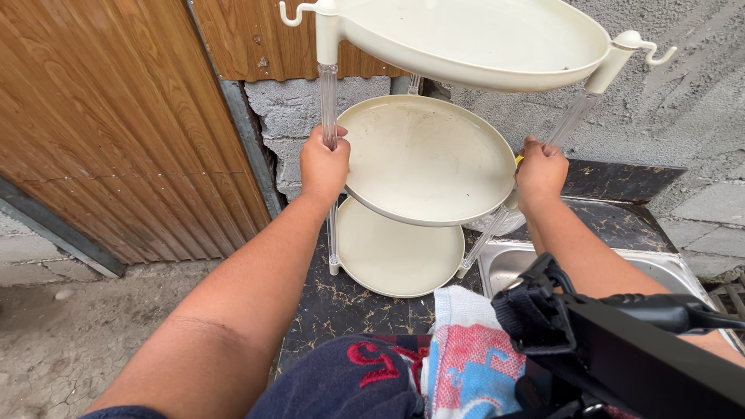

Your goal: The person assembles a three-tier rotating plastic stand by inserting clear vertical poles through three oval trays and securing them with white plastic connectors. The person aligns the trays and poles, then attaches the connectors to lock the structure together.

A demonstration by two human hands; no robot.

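Observation:
A cream three-tier plastic rack stands on a dark marbled counter [341,302]. Its top tray [481,43], middle tray [423,159] and bottom tray [392,256] are joined by clear posts. My left hand [324,164] grips the left clear post [329,101] at the middle tray's rim. My right hand [539,172] is closed around the right post [572,116] at the same height. All three trays look bare apart from some specks of dirt.
A steel sink [516,264] lies right of the rack's foot. A colourful cloth [466,357] hangs over dark fabric at the near edge. A black strap and device [621,341] cross the lower right. Wooden panels [116,132] stand left, a rough grey wall [683,109] behind.

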